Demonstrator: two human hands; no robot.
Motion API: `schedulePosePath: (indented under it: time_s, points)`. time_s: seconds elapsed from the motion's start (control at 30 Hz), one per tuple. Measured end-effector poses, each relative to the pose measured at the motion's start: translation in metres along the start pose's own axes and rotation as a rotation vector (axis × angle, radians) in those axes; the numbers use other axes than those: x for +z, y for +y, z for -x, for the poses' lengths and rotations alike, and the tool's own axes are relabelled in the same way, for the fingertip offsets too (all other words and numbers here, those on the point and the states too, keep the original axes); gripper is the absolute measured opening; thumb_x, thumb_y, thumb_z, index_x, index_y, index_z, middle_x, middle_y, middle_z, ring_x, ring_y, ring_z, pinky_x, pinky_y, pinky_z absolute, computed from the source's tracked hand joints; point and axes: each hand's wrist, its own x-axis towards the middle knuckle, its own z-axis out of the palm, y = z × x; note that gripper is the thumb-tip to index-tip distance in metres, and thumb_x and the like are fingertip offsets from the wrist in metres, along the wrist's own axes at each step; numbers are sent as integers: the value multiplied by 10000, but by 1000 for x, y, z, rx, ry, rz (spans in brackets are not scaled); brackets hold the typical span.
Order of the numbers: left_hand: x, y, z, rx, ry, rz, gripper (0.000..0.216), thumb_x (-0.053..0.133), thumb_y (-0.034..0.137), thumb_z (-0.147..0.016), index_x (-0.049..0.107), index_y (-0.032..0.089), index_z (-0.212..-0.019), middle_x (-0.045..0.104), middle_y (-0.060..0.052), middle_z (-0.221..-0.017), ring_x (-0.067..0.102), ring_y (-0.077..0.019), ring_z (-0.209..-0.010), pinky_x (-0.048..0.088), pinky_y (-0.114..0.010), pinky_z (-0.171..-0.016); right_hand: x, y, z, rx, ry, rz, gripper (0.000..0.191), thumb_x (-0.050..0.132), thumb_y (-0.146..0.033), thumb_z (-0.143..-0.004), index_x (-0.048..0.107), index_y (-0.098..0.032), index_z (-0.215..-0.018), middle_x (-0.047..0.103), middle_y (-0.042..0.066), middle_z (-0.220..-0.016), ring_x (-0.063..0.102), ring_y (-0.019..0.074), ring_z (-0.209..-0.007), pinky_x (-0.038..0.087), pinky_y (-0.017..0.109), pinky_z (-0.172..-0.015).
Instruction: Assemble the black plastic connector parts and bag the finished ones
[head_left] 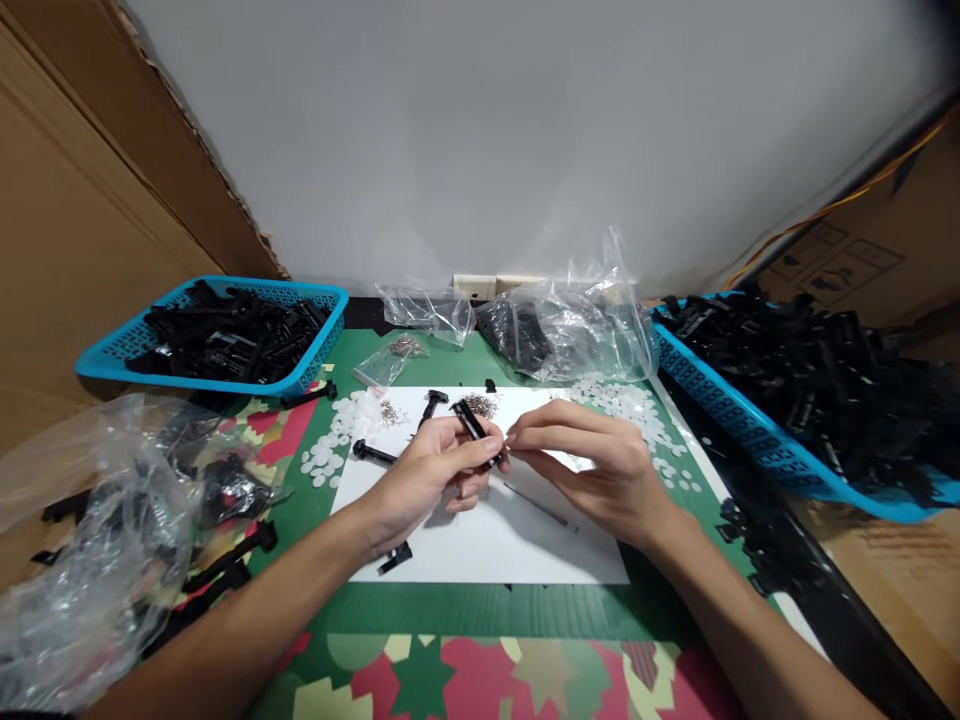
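Observation:
My left hand (450, 460) is closed around a long black plastic part (472, 418), held tilted above a white paper sheet (480, 560). Close to the lower end of that part, my right hand (581, 450) pinches with thumb and fingertips; whatever sits between them is too small to make out. Under the right hand a thin metal rod (540, 504) lies on the paper. More black parts rest around the left hand, one with a T-shaped head (433, 402) behind it. Small metal pieces (480, 405) are heaped beyond the hands.
White discs (337, 435) are scattered left, and more white discs (630, 410) right. A blue basket (90, 370) of black parts stands left, another blue basket (787, 470) right. Clear plastic bags (577, 330) line the back. A crumpled plastic bag (127, 500) covers black parts on the left.

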Motion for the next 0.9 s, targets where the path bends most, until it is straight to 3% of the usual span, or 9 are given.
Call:
schedulePosePath:
  time_s: [0.17, 0.33, 0.7, 0.9]
  points:
    - [0, 2, -1, -24, 11, 7, 309, 813, 398, -897, 654, 151, -994, 610, -18, -835, 393, -33, -529, 252, -181, -456, 0, 0, 1, -29, -26, 29, 258, 662, -82, -970, 762, -251, -1137, 774, 84, -1010, 747, 221, -902, 633, 361, -758]
    - [0, 3, 0, -48, 3, 18, 311, 808, 404, -903, 639, 154, -979, 480, 42, -716, 366, -41, -523, 240, -179, -450, 2, 0, 5, -53, -49, 49, 293, 678, -38, -949, 732, -238, -1157, 772, 95, -1028, 741, 220, -914, 630, 361, -767]
    - [-2, 1, 0, -72, 24, 30, 297, 802, 385, -905, 622, 161, -980, 432, 56, -707, 362, -43, -516, 226, -179, -445, 3, -1, 8, -27, -27, 79, 331, 656, -56, -968, 725, -281, -1201, 788, 57, -991, 755, 187, -817, 625, 316, -690]
    - [-1, 1, -2, -66, 29, 4, 294, 788, 392, -918, 622, 160, -990, 430, 58, -712, 351, -42, -516, 225, -176, -436, 3, 2, 9, -65, -112, 197, 276, 650, -57, -959, 718, -244, -1151, 778, 83, -991, 729, 213, -852, 592, 353, -707]
